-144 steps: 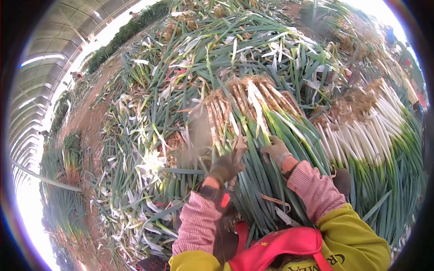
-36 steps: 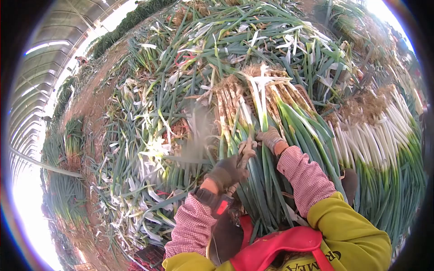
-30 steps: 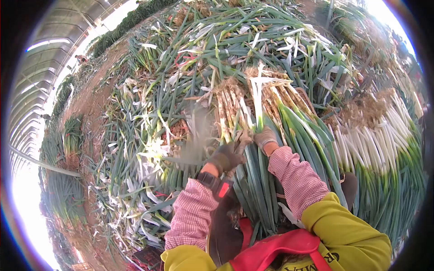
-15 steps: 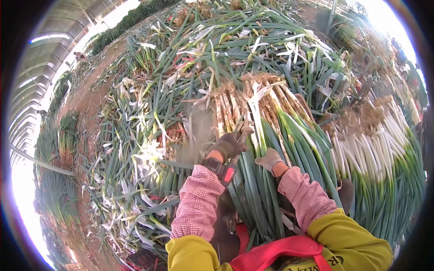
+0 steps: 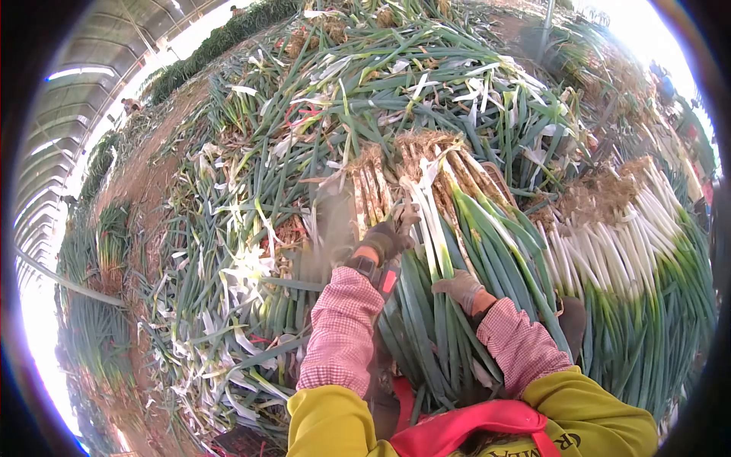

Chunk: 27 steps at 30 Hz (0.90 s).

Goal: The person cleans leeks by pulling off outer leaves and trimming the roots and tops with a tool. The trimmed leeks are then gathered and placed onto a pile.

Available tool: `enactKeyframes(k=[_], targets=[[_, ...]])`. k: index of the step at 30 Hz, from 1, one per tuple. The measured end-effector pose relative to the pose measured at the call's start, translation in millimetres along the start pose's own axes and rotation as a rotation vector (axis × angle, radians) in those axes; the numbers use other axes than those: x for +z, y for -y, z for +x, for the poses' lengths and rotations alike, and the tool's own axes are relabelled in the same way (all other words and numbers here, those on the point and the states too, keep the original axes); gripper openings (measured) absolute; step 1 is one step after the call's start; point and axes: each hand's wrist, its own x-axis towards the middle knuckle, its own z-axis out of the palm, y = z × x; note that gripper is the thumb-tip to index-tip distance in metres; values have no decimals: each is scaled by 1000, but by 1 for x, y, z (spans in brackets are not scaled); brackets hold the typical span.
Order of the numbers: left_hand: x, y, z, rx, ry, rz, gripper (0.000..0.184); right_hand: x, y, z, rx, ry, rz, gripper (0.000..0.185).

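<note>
My right hand, in a pale glove, is closed around the green leaves of a green onion whose white shaft lies bare among soil-stained ones. My left hand, in a dark glove, is curled just left of that shaft. What its fingers hold is hidden; a red-and-black object shows by the wrist. Unpeeled green onions with brown roots lie beyond both hands, leaves toward me. A pale, blurred patch hangs left of my left hand.
Clean white green onions lie in a row at right. A heap of stripped leaves and skins spreads ahead and to the left. Upright green onion bundles stand at far left beside a dirt path. A curved pipe crosses there.
The view has shifted slightly, so the unpeeled onions sit a little lower and further left. My right hand is slightly lower against the leaves; both hands keep their closed shape.
</note>
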Motion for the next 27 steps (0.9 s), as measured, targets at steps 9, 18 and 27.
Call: enactKeyframes(k=[9, 18, 27], targets=[[22, 18, -128, 328, 211, 103, 71, -24, -26, 3, 30, 406, 896, 30], [54, 49, -114, 211, -158, -4, 63, -43, -17, -52, -395, 577, 1023, 54], [49, 37, -166, 136, -6, 6, 61, -57, 31, -53, -312, 136, 822, 42]])
